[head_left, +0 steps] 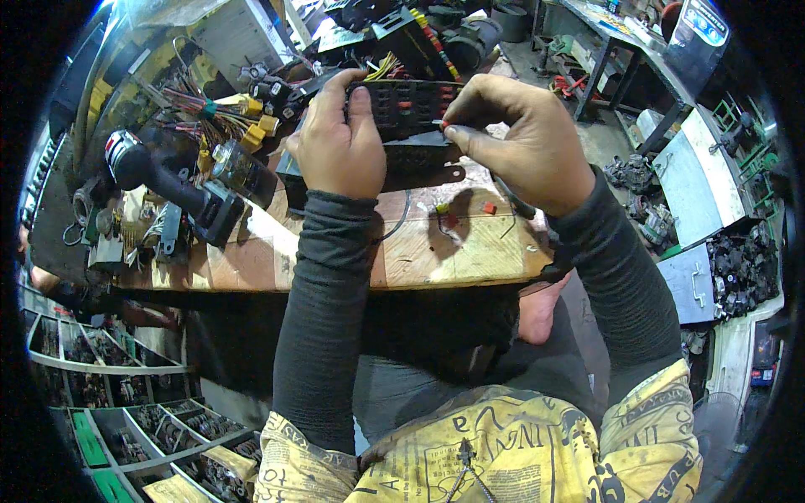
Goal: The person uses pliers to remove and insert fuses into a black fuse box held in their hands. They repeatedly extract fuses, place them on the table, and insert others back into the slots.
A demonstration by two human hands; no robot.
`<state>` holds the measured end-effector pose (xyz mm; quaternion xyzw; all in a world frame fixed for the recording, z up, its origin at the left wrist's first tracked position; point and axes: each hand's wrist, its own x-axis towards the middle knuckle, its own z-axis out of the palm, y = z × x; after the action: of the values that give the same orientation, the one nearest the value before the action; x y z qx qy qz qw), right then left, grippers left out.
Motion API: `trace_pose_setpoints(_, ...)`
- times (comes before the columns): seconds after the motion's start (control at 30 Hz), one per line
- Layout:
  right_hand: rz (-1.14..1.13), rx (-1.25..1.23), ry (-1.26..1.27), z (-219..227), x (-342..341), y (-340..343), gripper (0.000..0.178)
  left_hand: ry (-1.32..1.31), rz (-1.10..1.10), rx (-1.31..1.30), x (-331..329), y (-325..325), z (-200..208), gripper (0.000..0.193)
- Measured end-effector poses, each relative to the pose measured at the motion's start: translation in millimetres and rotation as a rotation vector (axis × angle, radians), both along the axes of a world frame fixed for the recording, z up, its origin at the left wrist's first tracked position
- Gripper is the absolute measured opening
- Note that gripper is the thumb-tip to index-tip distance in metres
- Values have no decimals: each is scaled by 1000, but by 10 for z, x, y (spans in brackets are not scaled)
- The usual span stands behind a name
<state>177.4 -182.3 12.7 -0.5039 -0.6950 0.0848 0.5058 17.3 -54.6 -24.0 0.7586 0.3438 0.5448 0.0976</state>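
Observation:
A black fuse box with rows of slots is tilted up over the wooden bench. My left hand grips its left end, with the thumb along the front. At the right end, my right hand pinches a small red blade fuse between thumb and forefinger, close to the slots. A few red fuses sit in the box. Beneath it, a black part with a holed tab sticks out to the right. Another small red fuse and a yellow-green piece lie on the bench near my right wrist.
A cordless power tool lies at the left, beside a clear jar. Behind them are wiring bundles with yellow connectors. Far back stands another black box with coloured fuses. Divided parts bins fill the lower left.

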Motion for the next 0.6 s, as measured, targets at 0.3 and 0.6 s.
trace_pose_setpoints(0.3, -159, 331, -471, -213, -71, 406, 9, -24, -47, -12, 6, 19, 3, 22)
trace_pose_setpoints(0.6, -159, 262, -510, -191, -65, 477, 17, -30, -30, 32, 4, 7, 11, 21)
